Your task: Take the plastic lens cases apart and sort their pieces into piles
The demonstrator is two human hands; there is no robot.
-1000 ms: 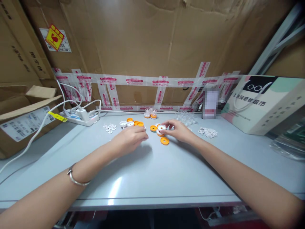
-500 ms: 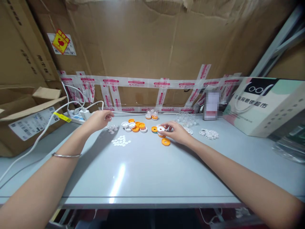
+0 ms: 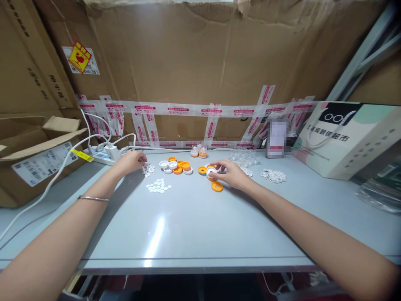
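Observation:
My left hand (image 3: 134, 161) reaches down at a small pile of white plastic pieces (image 3: 148, 169), its fingers curled together at the pile's edge. What sits between those fingertips, if anything, is hidden. Below the pile lie many flat white discs (image 3: 159, 186). My right hand (image 3: 230, 173) grips a white round cap (image 3: 211, 171) between thumb and fingers, over orange round pieces. An orange ring (image 3: 216, 186) lies just in front of it, and another orange round piece (image 3: 202, 170) is to its left. White and orange round caps (image 3: 177, 167) are grouped between my hands.
Clear plastic parts (image 3: 244, 157) and white flat pieces (image 3: 273, 175) lie to the right. Two assembled pieces with clear tops (image 3: 198, 151) stand at the back. An open carton (image 3: 40, 163), a power strip (image 3: 102, 155), a phone (image 3: 277, 138) and a paper bag (image 3: 338, 142) surround the table.
My left hand has lowered onto the white plastic pieces, covering part of the pile. My right hand keeps its grip on the white cap, nearly unmoved.

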